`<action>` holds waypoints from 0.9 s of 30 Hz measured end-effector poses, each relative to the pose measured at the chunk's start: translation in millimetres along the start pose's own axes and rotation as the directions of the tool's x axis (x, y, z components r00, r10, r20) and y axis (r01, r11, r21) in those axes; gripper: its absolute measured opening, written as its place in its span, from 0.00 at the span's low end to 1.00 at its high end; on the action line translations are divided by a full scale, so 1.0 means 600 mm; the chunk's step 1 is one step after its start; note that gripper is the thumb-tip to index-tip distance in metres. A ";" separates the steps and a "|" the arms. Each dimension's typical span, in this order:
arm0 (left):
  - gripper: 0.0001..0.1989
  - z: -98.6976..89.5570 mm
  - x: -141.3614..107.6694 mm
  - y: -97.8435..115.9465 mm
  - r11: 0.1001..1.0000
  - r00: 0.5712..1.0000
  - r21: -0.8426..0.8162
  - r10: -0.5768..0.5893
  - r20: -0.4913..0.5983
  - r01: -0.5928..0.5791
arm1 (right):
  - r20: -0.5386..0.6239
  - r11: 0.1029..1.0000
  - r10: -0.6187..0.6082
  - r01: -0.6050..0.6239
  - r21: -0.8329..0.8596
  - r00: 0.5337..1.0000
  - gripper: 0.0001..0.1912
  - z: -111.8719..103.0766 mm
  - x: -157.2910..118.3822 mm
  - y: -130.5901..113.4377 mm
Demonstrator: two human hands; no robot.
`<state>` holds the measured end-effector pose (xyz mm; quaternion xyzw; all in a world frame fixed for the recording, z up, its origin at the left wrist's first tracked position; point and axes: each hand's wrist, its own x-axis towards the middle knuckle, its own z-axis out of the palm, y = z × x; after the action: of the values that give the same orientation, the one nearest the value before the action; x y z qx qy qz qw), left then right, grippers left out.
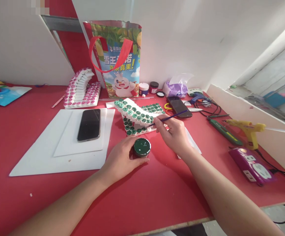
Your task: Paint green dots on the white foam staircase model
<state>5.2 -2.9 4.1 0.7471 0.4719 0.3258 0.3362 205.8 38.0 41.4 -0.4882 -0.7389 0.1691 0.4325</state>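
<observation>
My left hand (pixel 123 152) is closed around an open jar of dark green paint (pixel 142 147) on the red table. In my right hand (pixel 170 131) is a thin dark purple paintbrush (pixel 174 116), pinched near its lower end. Its tip points at the lower row of a white craft piece (pixel 137 114) studded with small rosettes, most of them painted green. A few rosettes near the brush look white. Whether the bristles touch one is hard to make out.
A similar pink-dotted piece (pixel 80 91) stands at back left, beside a printed bag (pixel 123 62). White boards (pixel 41 144) carry a phone (pixel 89 124). Rightward lie another phone (pixel 179 106), scissors (pixel 194 109), a yellow glue gun (pixel 250 129), a purple pack (pixel 252 165) and cables.
</observation>
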 end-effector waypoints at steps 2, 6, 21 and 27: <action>0.24 0.000 0.000 0.000 1.000 1.000 -0.001 0.005 0.000 -0.005 | -0.001 1.000 0.002 -0.002 0.003 1.000 0.12 0.001 -0.001 -0.002; 0.24 0.000 0.001 0.001 1.000 1.000 -0.002 0.017 -0.002 -0.017 | 0.022 1.000 0.023 -0.023 -0.014 1.000 0.12 0.002 -0.002 -0.007; 0.25 0.000 0.000 0.001 1.000 1.000 0.006 0.010 -0.007 -0.010 | 0.040 1.000 -0.016 0.017 -0.007 0.999 0.16 0.002 0.000 -0.006; 0.24 0.000 0.000 0.001 1.000 1.000 0.008 0.006 -0.006 -0.006 | 0.041 1.000 0.005 -0.004 -0.010 0.999 0.15 0.003 0.000 -0.005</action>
<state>5.5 -3.0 4.7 0.7488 0.4720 0.3271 0.3309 202.8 36.7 42.3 -0.4884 -0.7474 0.1765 0.4144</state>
